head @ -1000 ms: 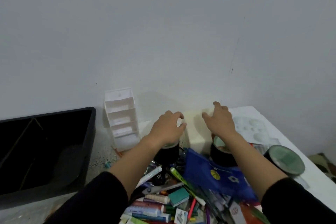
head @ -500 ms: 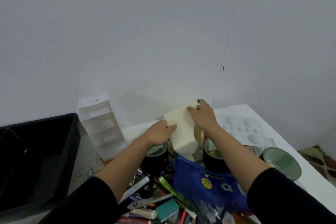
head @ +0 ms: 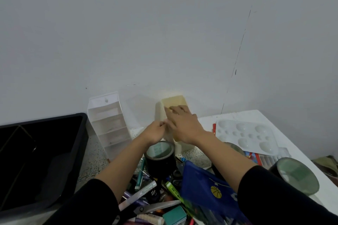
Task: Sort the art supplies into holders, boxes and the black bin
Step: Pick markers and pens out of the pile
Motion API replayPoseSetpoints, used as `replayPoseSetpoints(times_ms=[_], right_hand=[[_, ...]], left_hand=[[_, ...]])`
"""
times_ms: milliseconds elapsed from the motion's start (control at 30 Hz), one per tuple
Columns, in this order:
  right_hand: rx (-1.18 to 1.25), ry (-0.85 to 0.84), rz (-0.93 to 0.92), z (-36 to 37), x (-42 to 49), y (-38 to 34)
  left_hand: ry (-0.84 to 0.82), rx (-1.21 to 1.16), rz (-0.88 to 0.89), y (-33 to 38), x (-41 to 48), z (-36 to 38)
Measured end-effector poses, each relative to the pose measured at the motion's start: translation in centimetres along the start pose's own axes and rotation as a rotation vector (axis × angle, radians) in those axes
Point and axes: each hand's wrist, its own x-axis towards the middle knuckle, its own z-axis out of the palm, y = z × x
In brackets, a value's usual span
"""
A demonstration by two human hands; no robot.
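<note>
Head view: the right hand [head: 183,126] lies flat on the cream box [head: 174,101], fingers spread straight over its yellowish upper face and gripping nothing. The box stands tilted at the back of the surface [head: 199,155], close to the wall. The left hand [head: 155,132] is at the box's pale left side with fingers bent; whether they pinch the box edge or only touch it cannot be told. The two hands nearly meet. Left of the box stands a white tiered holder [head: 108,124], upright and leaning back toward the wall. The black bin [head: 36,160] sits further left, just beside that holder. Below the left wrist stands a black round holder [head: 160,159], upright, mouth up. A second round holder [head: 297,177] lies tilted at the right edge. A white paint palette [head: 245,135] lies flat at the right rear. In the near foreground a blue pouch [head: 206,188] rests on a heap of pens and markers [head: 144,193], with scissors [head: 155,207] and a teal block [head: 174,215] among them.
</note>
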Motion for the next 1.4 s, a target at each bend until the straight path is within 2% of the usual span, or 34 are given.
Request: replayPoseSetpoints(times_ms=[67,167,233,300,400,567,800,1033,1167,1300,1400], right_hand=[[0.028,0.022,-0.059,0.9,-0.2,0.1],[0.222,0.243,-0.073,1.1,-1.1,0.6],[0.309,0.37,0.009,1.4,-2.1,0.7],[0.406,0.307,0.16,1.7,-3.1,0.6],[0.499,0.058,0.307,2.1,-4.0,0.2],[0.575,-0.037,0.274,1.1,-5.0,-0.4],[0.548,-0.069,0.219,2.1,-4.6,-2.0],[0.459,0.284,0.091,2.5,-7.4,-1.7],[0.404,0.386,0.079,0.5,-10.2,-0.4],[0.288,0.43,0.077,-1.2,-13.2,1.0],[0.138,0.435,0.121,-2.0,-15.3,2.6]], left_hand=[[0.0,0.13,0.035,-0.1,-1.3,-1.1],[-0.04,0.314,0.048,-1.0,-4.3,-2.2],[-0.068,0.391,0.06,-2.0,-6.6,-2.2],[-0.057,0.382,0.109,-2.7,-8.2,-1.7],[0.049,0.273,0.124,-3.4,-9.4,-1.2],[0.099,0.18,0.138,-4.0,-11.7,-0.8],[0.146,0.155,0.144,-4.6,-12.8,-0.7],[0.192,0.128,0.153,-4.6,-13.0,-1.1],[0.216,0.217,0.268,-3.3,-13.6,-0.9],[0.28,0.35,0.485,-1.1,-14.0,-0.6],[0.26,0.344,0.508,0.9,-13.8,-0.3]])
